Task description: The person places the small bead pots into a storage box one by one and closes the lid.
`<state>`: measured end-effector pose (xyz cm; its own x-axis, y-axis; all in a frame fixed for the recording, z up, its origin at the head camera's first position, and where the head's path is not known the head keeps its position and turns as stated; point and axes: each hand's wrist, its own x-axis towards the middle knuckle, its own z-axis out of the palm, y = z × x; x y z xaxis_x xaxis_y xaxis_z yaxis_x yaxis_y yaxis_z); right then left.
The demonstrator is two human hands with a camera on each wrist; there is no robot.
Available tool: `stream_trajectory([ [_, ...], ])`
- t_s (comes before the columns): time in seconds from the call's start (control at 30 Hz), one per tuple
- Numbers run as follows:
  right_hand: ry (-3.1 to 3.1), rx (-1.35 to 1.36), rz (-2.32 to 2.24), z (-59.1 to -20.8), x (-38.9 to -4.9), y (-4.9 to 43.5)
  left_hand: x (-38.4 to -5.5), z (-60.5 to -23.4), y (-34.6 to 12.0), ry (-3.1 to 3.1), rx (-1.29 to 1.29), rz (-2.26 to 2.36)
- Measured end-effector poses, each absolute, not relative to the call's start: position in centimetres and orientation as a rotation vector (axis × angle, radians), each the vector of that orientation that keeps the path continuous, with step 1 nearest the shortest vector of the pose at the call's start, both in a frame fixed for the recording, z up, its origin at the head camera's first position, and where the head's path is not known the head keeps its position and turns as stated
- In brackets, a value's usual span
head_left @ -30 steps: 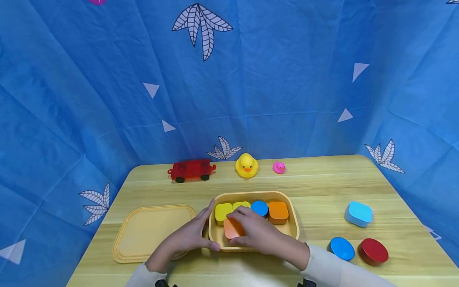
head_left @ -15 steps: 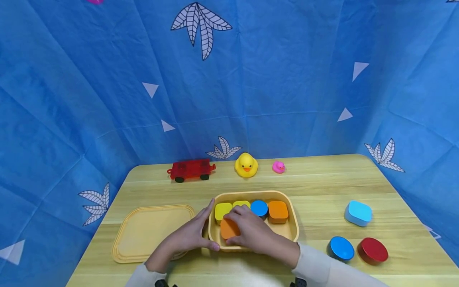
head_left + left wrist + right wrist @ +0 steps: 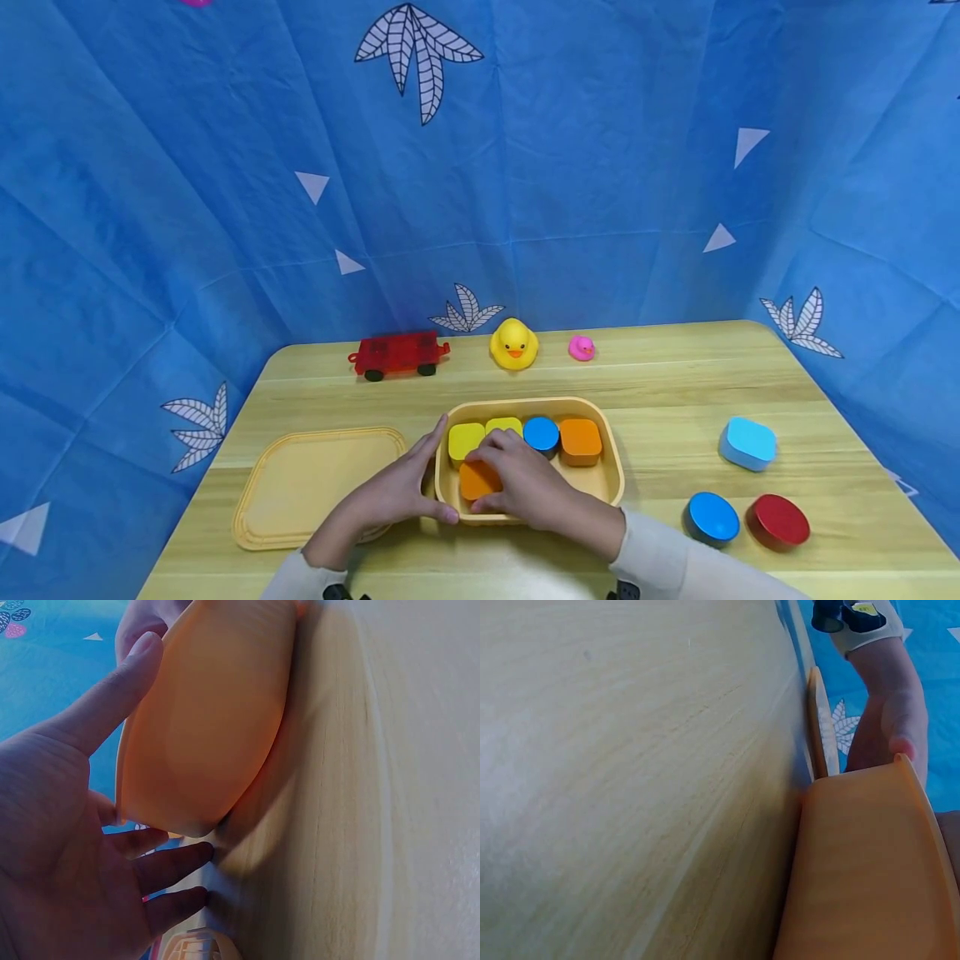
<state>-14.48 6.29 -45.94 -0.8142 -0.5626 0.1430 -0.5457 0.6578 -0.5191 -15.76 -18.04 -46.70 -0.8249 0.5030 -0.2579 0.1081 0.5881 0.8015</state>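
A pale orange box [image 3: 611, 483] stands on the table with several blocks in it. My right hand [image 3: 528, 483] reaches inside and pinches an orange block [image 3: 478, 480] between thumb and fingers at the box's front left. Two yellow blocks, one nearer [image 3: 467, 442] and one partly hidden [image 3: 502, 425], sit along the back beside a round blue block [image 3: 541, 435] and a rounded orange block [image 3: 580, 442]. My left hand [image 3: 393, 492] spans the box's left end, fingers extended. In the left wrist view its thumb [image 3: 120, 694] lies against the box wall [image 3: 210, 712].
Left of the box lies a flat tan lid [image 3: 318, 483]. Along the back stand a red toy wagon [image 3: 399, 354], a yellow duck [image 3: 513, 346] and a pink duck [image 3: 582, 348]. To the right are a light blue block [image 3: 748, 443], a blue disc [image 3: 711, 518] and a red disc [image 3: 778, 522].
My right hand has moved slightly left and down into the box with the orange block. The left hand keeps its place at the box's end.
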Motion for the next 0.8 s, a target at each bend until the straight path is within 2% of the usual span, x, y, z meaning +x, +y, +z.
stream_trajectory([
  [0.8,2.803,-0.887,-0.945,-45.66,-14.4,6.52,-15.69,-46.22,-18.03,2.38,0.517,1.109],
])
